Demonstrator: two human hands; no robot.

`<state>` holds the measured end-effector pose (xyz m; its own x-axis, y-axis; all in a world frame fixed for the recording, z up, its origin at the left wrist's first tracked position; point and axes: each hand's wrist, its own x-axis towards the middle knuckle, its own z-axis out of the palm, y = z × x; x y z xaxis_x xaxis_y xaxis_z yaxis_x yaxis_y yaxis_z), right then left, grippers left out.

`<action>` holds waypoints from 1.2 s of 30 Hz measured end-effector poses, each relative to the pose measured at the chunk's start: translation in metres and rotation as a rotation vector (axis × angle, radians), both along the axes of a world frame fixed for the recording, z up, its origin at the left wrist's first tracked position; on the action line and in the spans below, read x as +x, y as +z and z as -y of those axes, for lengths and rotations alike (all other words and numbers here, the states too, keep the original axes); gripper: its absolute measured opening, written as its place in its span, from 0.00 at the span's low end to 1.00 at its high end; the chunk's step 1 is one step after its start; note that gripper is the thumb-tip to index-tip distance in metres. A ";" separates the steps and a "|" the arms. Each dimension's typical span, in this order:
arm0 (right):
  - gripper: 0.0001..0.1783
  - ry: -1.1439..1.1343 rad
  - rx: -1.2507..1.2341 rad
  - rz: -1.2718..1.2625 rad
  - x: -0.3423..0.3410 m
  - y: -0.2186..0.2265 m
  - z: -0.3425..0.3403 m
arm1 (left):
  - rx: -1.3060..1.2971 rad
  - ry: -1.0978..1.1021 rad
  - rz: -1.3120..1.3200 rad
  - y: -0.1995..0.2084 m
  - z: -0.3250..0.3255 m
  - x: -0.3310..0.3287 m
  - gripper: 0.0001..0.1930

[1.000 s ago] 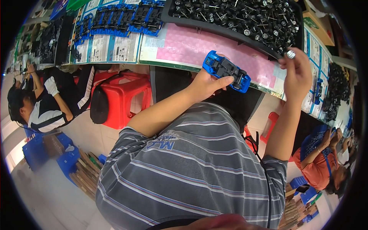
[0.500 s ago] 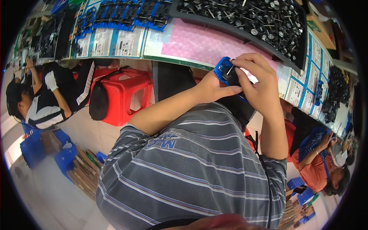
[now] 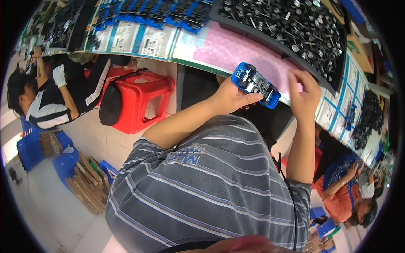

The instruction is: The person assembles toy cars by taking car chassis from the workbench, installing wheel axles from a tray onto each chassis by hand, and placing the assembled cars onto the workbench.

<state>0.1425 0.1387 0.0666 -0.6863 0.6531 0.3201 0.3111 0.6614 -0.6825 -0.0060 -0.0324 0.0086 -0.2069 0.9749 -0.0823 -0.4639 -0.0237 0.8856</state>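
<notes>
My left hand (image 3: 230,96) grips a blue toy car (image 3: 255,84) at the table's front edge, its dark underside with silver parts turned up. A black wheel shows at the car's far left end; whether wheels sit at the other end is unclear. Lifted off the car to the right, my right hand (image 3: 304,95) has bent fingers, slightly blurred, with nothing visible between them. Just beyond that hand stands a black tray (image 3: 270,41) heaped with black wheels on metal axles (image 3: 295,29).
Several blue toy cars (image 3: 162,14) lie in a row at the back left. A pink sheet (image 3: 236,46) covers the table before me. A red stool (image 3: 141,101) stands to my left. One person (image 3: 46,101) sits at far left, another (image 3: 341,189) at right.
My right hand has come off the toy car and moved right, toward the tray. The car's underside, earlier covered by my fingers, now shows. The view has shifted slightly.
</notes>
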 end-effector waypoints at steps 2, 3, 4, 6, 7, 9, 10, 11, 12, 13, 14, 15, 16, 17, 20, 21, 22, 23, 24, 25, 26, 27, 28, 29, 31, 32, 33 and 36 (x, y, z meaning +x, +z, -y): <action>0.04 -0.222 0.161 -0.077 0.010 -0.031 -0.017 | 0.048 0.127 -0.092 0.004 0.012 -0.015 0.18; 0.03 -0.287 0.248 -0.033 0.020 -0.047 -0.027 | 0.014 0.148 0.046 0.000 0.019 -0.024 0.21; 0.04 -0.307 0.350 -0.075 0.031 -0.068 -0.037 | 0.014 0.175 0.029 -0.004 0.025 -0.033 0.21; 0.05 -0.272 0.417 0.078 0.054 -0.099 -0.050 | 0.010 0.467 0.071 -0.011 0.038 -0.052 0.23; 0.06 -0.318 0.302 0.097 0.053 -0.097 -0.046 | -0.028 0.511 0.086 -0.013 0.051 -0.065 0.23; 0.08 -0.387 0.205 0.055 0.054 -0.103 -0.048 | -0.175 0.618 -0.067 -0.010 0.075 -0.099 0.19; 0.09 -0.375 0.244 0.082 0.051 -0.101 -0.048 | -0.173 0.695 -0.053 -0.009 0.084 -0.115 0.18; 0.09 -0.363 0.244 0.075 0.049 -0.101 -0.048 | -0.140 0.778 -0.042 -0.010 0.093 -0.136 0.16; 0.09 -0.363 0.255 0.101 0.049 -0.102 -0.049 | -0.105 0.853 -0.030 -0.012 0.102 -0.158 0.15; 0.09 -0.364 0.267 0.130 0.049 -0.103 -0.049 | -0.111 0.876 -0.049 -0.007 0.110 -0.178 0.15; 0.09 -0.362 0.270 0.129 0.049 -0.102 -0.049 | -0.118 0.897 -0.067 -0.001 0.120 -0.199 0.15; 0.10 -0.363 0.291 0.156 0.049 -0.101 -0.049 | -0.163 0.924 -0.126 -0.001 0.131 -0.221 0.15; 0.10 -0.365 0.313 0.185 0.048 -0.100 -0.049 | -0.210 0.949 -0.183 -0.002 0.142 -0.245 0.15; 0.10 -0.373 0.305 0.189 0.048 -0.099 -0.047 | -0.233 0.973 -0.235 0.000 0.149 -0.268 0.16; 0.10 -0.366 0.340 0.188 0.045 -0.101 -0.048 | -0.304 1.064 -0.404 -0.001 0.184 -0.355 0.16; 0.10 -0.368 0.343 0.191 0.045 -0.101 -0.047 | -0.350 1.091 -0.432 -0.002 0.193 -0.386 0.15; 0.09 -0.362 0.350 0.207 0.044 -0.100 -0.047 | -0.395 1.119 -0.465 0.000 0.201 -0.414 0.14; 0.09 -0.358 0.360 0.223 0.042 -0.100 -0.048 | -0.485 1.146 -0.496 0.004 0.207 -0.439 0.14; 0.09 -0.366 0.368 0.227 0.043 -0.100 -0.049 | -0.573 1.165 -0.521 0.007 0.208 -0.461 0.14; 0.09 -0.357 0.393 0.246 0.045 -0.102 -0.049 | -0.654 1.160 -0.567 0.008 0.208 -0.484 0.14; 0.08 -0.348 0.418 0.263 0.046 -0.103 -0.049 | -0.733 1.153 -0.615 0.009 0.207 -0.506 0.14; 0.08 -0.359 0.425 0.267 0.047 -0.102 -0.048 | -0.747 1.141 -0.603 0.007 0.204 -0.524 0.14; 0.08 -0.361 0.405 0.272 0.046 -0.101 -0.047 | -0.742 1.142 -0.603 0.004 0.205 -0.544 0.14; 0.08 -0.362 0.384 0.276 0.045 -0.101 -0.046 | -0.723 1.109 -0.598 0.002 0.205 -0.560 0.15; 0.08 -0.374 0.390 0.286 0.044 -0.101 -0.046 | -0.851 0.991 -0.638 0.000 0.204 -0.582 0.20; 0.08 -0.384 0.395 0.298 0.045 -0.102 -0.046 | -0.851 0.987 -0.636 -0.008 0.202 -0.593 0.20; 0.08 -0.385 0.394 0.301 0.045 -0.102 -0.047 | -0.841 1.009 -0.653 -0.014 0.198 -0.603 0.22; 0.09 -0.389 0.407 0.320 0.043 -0.108 -0.050 | -0.794 0.973 -0.626 -0.020 0.203 -0.625 0.26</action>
